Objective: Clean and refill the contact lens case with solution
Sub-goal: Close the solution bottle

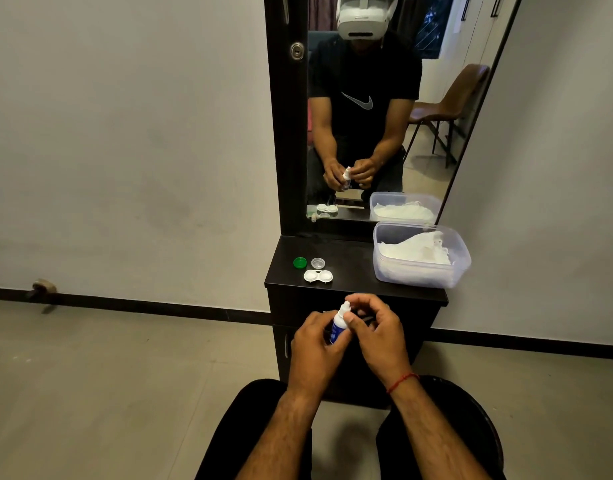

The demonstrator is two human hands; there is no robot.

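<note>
A small white solution bottle (339, 326) with a blue label stands upright in front of the cabinet, gripped round its body by my left hand (313, 348). My right hand (376, 329) is curled at the bottle's top, its thumb and fingers pinching the white cap (345, 306). On the dark cabinet top (353, 268) lies the white contact lens case (318, 276), both wells uncovered. Behind it sit a green lid (299, 262) and a clear lid (318, 262), apart from the case.
A clear plastic tub (421, 258) holding white tissue stands on the right of the cabinet top. A tall mirror (377, 109) rises behind it and reflects my hands. My knees flank the cabinet front; a brown doorstop (42, 287) sits by the left wall.
</note>
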